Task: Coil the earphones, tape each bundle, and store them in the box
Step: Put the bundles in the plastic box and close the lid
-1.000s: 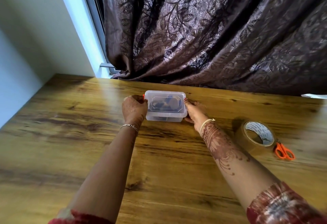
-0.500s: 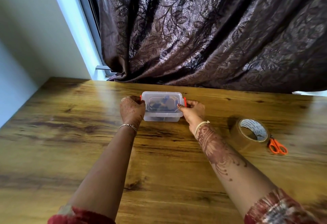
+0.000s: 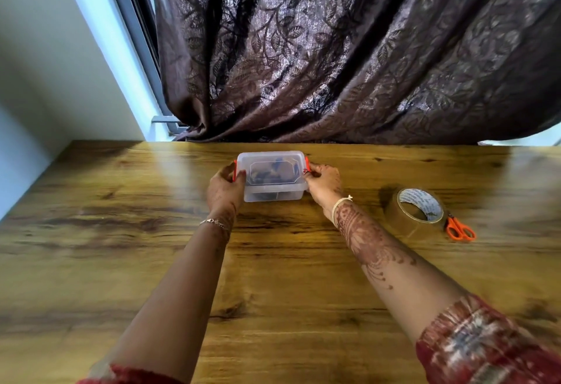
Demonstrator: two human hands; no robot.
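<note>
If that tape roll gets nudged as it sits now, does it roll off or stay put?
The tape roll lies on its flat side on the table, so it would likely slide, not roll. The wood looks glossy, so it may skid easily. The scissors sit right against its right edge and would probably get pushed along.
</note>
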